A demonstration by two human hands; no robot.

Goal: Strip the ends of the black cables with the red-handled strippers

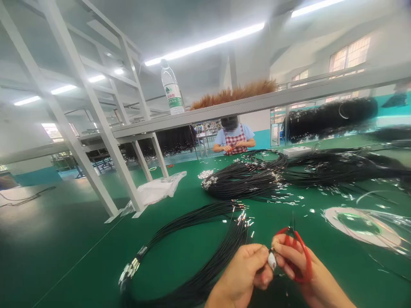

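At the front of the table my left hand is closed, thumb against fingers. A small white piece with a dark bit above it shows between my fingertips; its kind is too small to make out. My right hand pinches at the same spot and carries red-handled scissors, the handles around its fingers and the dark blades pointing away. Left of my hands a loose coil of black cables lies on the green table, white and coppery ends near its top, silvery ends at its left.
More black cables are heaped behind, among silvery scraps. A white ring-shaped reel lies at right, clear plastic at left. A shelf on metal legs holds a water bottle. Across the table a person works with both hands.
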